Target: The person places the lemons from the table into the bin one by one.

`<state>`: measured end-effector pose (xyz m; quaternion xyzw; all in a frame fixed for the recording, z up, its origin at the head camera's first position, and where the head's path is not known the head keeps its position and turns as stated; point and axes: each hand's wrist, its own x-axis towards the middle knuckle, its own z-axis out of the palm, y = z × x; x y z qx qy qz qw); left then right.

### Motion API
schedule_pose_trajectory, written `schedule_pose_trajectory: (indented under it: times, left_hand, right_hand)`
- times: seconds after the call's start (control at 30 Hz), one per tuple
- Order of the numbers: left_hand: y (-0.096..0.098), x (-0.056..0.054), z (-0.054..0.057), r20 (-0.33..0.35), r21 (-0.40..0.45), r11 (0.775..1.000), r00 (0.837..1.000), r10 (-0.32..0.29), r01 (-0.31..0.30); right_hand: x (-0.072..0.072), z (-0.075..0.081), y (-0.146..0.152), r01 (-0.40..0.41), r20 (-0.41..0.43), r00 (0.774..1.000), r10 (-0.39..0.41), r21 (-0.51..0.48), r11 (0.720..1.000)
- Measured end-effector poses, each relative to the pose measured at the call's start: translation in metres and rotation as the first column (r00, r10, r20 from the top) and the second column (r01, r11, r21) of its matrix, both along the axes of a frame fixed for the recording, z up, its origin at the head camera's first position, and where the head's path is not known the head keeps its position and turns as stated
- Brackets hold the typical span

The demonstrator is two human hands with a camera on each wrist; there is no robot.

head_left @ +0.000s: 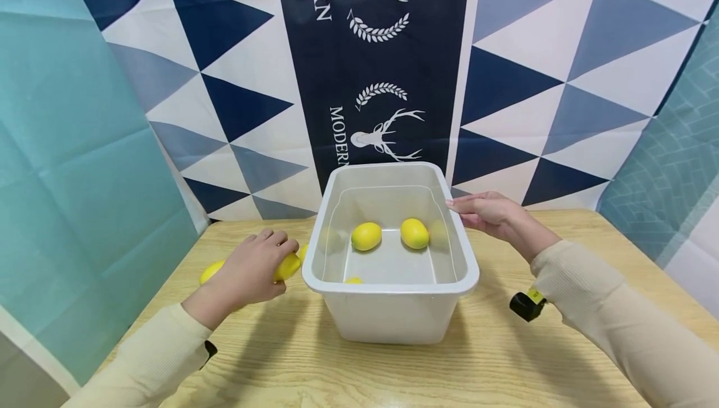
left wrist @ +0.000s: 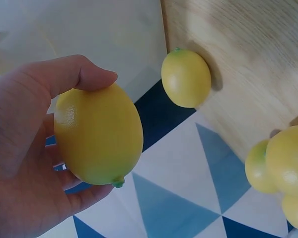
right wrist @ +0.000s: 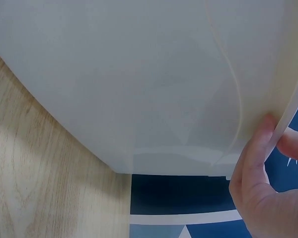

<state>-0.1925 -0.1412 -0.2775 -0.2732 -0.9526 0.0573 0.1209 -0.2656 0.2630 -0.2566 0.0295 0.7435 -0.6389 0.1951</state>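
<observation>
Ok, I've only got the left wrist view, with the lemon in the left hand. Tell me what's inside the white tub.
Observer: In the head view, the tub holds at least three lemons: two in full view and a third lemon mostly hidden by the near wall.
Operator: Now report the right hand.
Observer: The right hand has its grip on the tub's rim, with the thumb on one side and the fingers on the other.

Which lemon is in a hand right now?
The lemon gripped by the left hand; the other lemons lie untouched in the bin or left of it.
</observation>
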Motion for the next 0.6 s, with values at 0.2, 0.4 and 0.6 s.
schedule_pose_trajectory:
  times: [0.2,0.4,0.6]
  left_hand:
    - [0.002,-0.003,0.006,-0.020,-0.005,1.000,1.000,-0.004,0.004]
    - [0.004,-0.004,0.015,-0.005,-0.006,1.000,1.000,0.000,0.000]
    - [0.007,-0.005,0.023,0.029,-0.017,1.000,0.999,0.017,-0.017]
  right_hand:
    - [-0.002,0.001,0.000,0.000,0.008,1.000,0.000,-0.009,1.000]
    - [0.000,0.001,0.000,0.011,0.012,1.000,-0.011,-0.024,1.000]
    - [0.001,0.000,0.000,0.017,0.018,1.000,-0.016,-0.027,0.999]
